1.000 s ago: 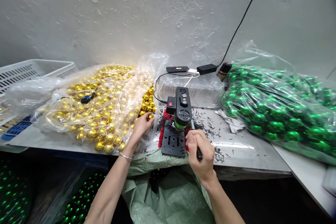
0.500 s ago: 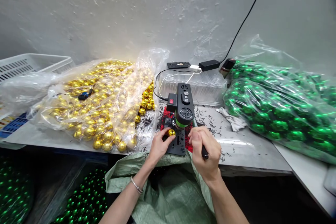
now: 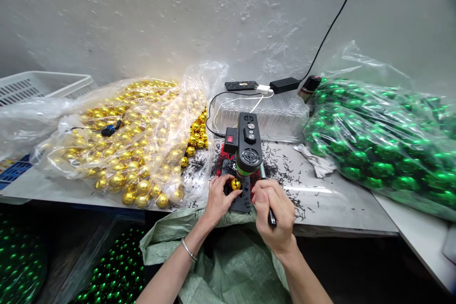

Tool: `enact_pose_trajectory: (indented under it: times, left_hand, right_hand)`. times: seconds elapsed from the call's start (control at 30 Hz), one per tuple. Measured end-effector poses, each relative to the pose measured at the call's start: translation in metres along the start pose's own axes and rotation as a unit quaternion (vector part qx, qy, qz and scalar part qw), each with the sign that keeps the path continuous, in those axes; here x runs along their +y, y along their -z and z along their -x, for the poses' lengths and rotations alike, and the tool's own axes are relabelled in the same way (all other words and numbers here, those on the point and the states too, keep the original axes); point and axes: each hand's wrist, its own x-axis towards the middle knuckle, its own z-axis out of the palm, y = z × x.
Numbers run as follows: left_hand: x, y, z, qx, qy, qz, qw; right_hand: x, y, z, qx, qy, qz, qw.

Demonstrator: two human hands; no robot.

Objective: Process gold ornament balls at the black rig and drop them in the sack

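Note:
Thumb and fingers of my left hand (image 3: 220,199) pinch a shiny gold ball (image 3: 235,184) below the head of a small black machine (image 3: 250,140). The ball is over the machine's dark base plate (image 3: 241,203). My right hand (image 3: 274,213) is wrapped round a black-ended lever handle (image 3: 272,219), just right of the base. Many more gold balls (image 3: 142,186) lie in a clear plastic bag to the left, with a few loose by its opening.
A bag of green balls (image 3: 381,168) fills the right side. Behind the machine are clear plastic packs (image 3: 281,116), cables and black adapters. A white cloth (image 3: 317,161) lies on the table (image 3: 352,209) among black scraps. A green sack (image 3: 231,266) hangs in front.
My left hand and the gold ball have shifted slightly right, further under the machine's head. My right hand is slightly lower and more to the left, still round the handle. The view has shifted a little.

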Motion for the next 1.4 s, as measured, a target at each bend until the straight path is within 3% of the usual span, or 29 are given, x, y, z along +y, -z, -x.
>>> enact_pose_trajectory:
  times: [0.43, 0.67, 0.8, 0.9, 1.03, 1.2, 1.3, 1.4]
  left_hand:
    - [-0.002, 0.0, 0.002, -0.026, 0.018, -0.01, 0.999]
    - [-0.002, 0.0, 0.002, -0.027, 0.027, 0.005, 0.999]
    - [-0.003, -0.001, 0.003, -0.026, 0.03, 0.018, 0.999]
    - [-0.003, 0.0, 0.003, -0.027, 0.031, 0.023, 0.999]
    - [-0.002, 0.001, -0.001, -0.031, 0.036, 0.026, 0.999]
    - [0.001, 0.004, -0.001, -0.019, 0.042, 0.041, 0.998]
    - [0.002, 0.014, 0.024, -0.007, 0.015, 0.023, 1.0]
    - [0.003, 0.028, 0.056, -0.05, -0.064, -0.007, 0.997]
  right_hand:
    - [0.024, -0.023, 0.043, 0.028, 0.031, 0.01, 0.999]
    - [0.032, -0.033, 0.052, 0.067, 0.05, 0.019, 0.996]
    - [0.036, -0.036, 0.056, 0.069, 0.045, 0.017, 0.996]
    - [0.04, -0.038, 0.057, 0.063, 0.079, 0.022, 0.995]
    - [0.035, -0.031, 0.045, 0.054, 0.087, 0.016, 0.995]
    - [0.006, -0.006, 0.004, 0.026, -0.013, -0.007, 1.0]
    - [-0.005, 0.004, -0.015, 0.019, -0.043, -0.01, 0.999]
    - [-0.006, 0.004, -0.017, 0.019, -0.03, -0.009, 0.999]
